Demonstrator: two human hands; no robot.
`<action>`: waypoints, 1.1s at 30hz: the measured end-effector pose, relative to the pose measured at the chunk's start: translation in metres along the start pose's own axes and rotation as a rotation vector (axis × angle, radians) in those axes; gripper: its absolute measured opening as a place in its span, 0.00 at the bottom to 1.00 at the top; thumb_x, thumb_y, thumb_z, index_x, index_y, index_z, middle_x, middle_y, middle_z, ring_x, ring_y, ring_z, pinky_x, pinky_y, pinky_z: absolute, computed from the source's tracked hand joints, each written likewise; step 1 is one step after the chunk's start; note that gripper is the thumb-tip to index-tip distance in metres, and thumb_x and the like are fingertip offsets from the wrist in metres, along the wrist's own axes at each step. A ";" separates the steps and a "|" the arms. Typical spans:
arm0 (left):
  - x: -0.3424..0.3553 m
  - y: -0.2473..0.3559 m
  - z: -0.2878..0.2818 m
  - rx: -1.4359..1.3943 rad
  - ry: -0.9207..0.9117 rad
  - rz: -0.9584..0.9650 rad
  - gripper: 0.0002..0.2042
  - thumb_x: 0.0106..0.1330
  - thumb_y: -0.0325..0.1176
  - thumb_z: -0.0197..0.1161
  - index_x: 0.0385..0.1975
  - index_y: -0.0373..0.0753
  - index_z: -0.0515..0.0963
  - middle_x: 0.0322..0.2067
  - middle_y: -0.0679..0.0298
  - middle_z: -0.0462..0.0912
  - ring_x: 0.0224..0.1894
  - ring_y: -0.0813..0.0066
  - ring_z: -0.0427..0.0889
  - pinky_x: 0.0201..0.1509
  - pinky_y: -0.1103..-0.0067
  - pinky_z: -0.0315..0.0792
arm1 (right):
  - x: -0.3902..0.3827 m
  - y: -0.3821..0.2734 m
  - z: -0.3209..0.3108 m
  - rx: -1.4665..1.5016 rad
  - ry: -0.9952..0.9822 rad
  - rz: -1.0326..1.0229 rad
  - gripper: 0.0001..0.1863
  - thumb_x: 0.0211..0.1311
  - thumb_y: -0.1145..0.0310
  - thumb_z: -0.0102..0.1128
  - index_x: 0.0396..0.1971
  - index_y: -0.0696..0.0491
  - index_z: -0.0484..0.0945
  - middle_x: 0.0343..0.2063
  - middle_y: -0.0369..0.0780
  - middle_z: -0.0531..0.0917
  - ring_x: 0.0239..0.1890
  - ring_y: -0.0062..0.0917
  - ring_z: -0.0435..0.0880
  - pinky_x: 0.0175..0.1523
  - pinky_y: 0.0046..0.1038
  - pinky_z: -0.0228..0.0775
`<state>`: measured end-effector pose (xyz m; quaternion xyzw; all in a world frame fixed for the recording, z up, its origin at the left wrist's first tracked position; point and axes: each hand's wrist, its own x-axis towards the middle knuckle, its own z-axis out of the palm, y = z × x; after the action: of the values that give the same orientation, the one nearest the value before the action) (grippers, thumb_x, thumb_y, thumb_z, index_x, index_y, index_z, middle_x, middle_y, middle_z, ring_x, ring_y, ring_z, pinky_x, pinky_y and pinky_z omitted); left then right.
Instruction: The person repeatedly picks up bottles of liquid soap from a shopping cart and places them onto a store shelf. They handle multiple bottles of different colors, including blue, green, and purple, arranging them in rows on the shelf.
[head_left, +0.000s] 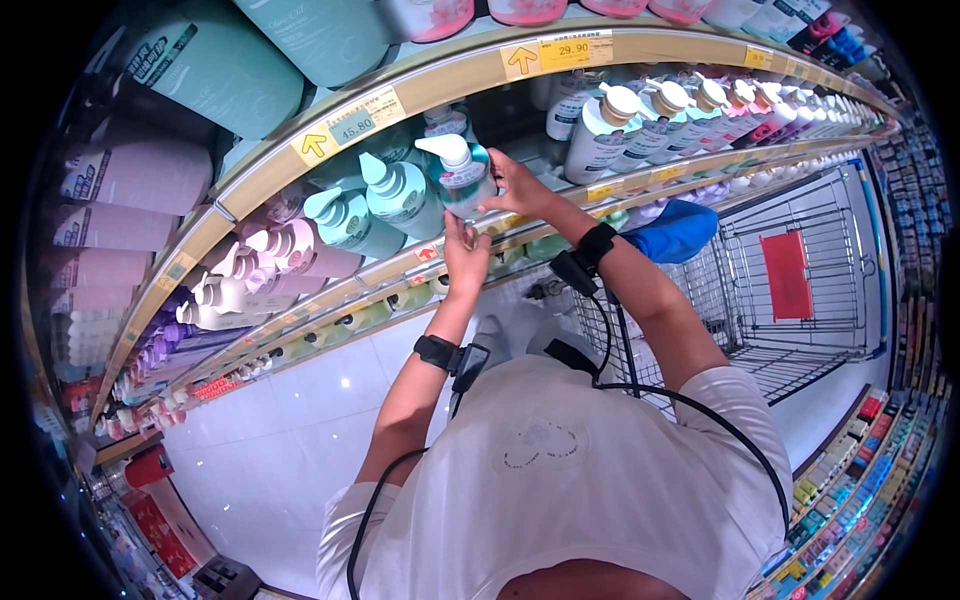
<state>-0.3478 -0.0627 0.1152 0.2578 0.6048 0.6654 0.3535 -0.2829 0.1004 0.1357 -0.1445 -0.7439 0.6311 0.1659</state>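
A teal pump bottle [458,175] stands at the front edge of a shop shelf [440,85], gripped by both hands. The left hand [466,255] reaches up from below, fingers closed against the bottle's base; the right hand [513,185] clasps its side. More teal pump bottles [385,200] stand just beside it to the left. A wire shopping cart [800,280] waits to the person's right, over a white tiled floor [290,420].

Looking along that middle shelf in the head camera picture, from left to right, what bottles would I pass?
White and pink pump bottles → teal pump bottles → the teal pump bottle gripped between left hand and right hand → white pump bottles with teal labels.
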 end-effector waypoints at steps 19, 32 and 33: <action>-0.029 -0.006 0.008 0.155 -0.082 -0.054 0.31 0.59 0.19 0.56 0.64 0.30 0.54 0.61 0.51 0.62 0.63 0.67 0.64 0.62 0.76 0.63 | -0.056 -0.015 -0.024 -0.031 0.050 0.092 0.39 0.44 0.79 0.70 0.59 0.54 0.63 0.54 0.38 0.73 0.58 0.24 0.71 0.63 0.30 0.62; -0.067 -0.010 0.282 0.099 -1.274 -0.137 0.11 0.64 0.24 0.55 0.45 0.29 0.74 0.37 0.59 0.81 0.39 0.76 0.81 0.43 0.82 0.74 | -0.358 0.071 -0.134 0.419 1.395 0.372 0.10 0.63 0.69 0.54 0.41 0.58 0.76 0.28 0.39 0.83 0.28 0.22 0.82 0.34 0.22 0.75; -0.073 -0.031 0.310 0.087 -1.329 -0.285 0.12 0.63 0.26 0.56 0.45 0.30 0.74 0.38 0.59 0.81 0.39 0.76 0.81 0.42 0.81 0.74 | -0.387 0.108 -0.129 0.420 1.536 0.457 0.10 0.64 0.69 0.53 0.41 0.57 0.76 0.28 0.39 0.83 0.27 0.23 0.82 0.33 0.23 0.74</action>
<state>-0.0587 0.0738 0.1325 0.5437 0.3133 0.2876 0.7235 0.1227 0.0691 0.0230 -0.6490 -0.2424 0.5006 0.5191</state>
